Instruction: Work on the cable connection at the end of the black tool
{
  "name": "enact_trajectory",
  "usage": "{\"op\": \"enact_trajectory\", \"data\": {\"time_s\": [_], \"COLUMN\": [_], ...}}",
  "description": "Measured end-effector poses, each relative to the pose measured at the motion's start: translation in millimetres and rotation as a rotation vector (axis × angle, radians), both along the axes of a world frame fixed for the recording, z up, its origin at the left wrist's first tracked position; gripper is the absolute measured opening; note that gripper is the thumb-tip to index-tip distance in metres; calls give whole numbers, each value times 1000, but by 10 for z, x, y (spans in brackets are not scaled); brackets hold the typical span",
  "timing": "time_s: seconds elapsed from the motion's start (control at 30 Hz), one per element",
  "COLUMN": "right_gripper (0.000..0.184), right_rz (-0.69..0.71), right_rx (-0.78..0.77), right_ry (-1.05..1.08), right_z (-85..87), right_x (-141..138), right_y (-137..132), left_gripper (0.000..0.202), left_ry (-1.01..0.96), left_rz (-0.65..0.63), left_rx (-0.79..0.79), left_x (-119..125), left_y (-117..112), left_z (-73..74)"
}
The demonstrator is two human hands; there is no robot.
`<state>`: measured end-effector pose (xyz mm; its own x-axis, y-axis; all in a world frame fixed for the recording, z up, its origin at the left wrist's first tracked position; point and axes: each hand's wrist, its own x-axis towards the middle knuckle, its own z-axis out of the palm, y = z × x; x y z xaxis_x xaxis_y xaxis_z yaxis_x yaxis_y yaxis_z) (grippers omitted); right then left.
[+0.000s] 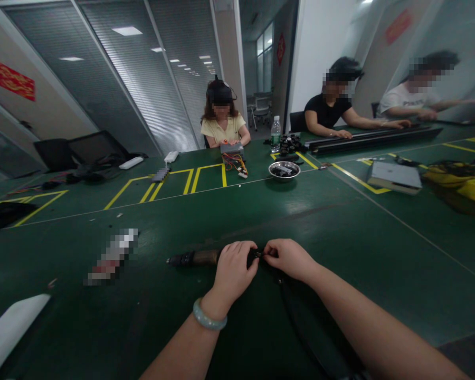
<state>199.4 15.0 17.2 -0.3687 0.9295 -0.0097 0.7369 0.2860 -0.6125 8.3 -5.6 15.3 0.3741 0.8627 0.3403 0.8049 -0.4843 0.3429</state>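
Note:
My left hand (234, 267), with a pale green bangle on the wrist, is closed around a dark rod-like part (193, 258) that lies on the green table (340, 232) and sticks out to the left. My right hand (287, 258) pinches something small and dark at the part's right end, just beside the left fingers. A black cable (291, 309) runs from there toward me under my right forearm. What the right fingers pinch is too small to name.
A metal bowl (284, 169) with dark pieces and a water bottle (276, 134) stand at the far middle. Three people sit across the table; one has coloured wires (234, 161). A grey box (393, 176) and yellow items (465, 182) lie right; a white object (8, 330) at near left.

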Motion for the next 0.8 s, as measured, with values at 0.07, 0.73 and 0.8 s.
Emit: {"op": "enact_trajectory", "data": {"time_s": [0.07, 0.73, 0.8], "right_gripper": [11, 11, 11], "right_rz": [-1, 7, 10], "right_rx": [-16, -3, 2], "right_ry": [-8, 16, 17], "right_z": [13, -20, -26], "right_x": [-1, 23, 23], "right_y": [-4, 0, 3], "left_gripper": [25, 28, 31], "left_ry": [-9, -7, -8], "left_rz": [8, 11, 26], "left_rx": [-3, -8, -13], "left_x": [-4, 2, 3], "left_y": [4, -6, -6], "left_z": [-14, 10, 4]}}
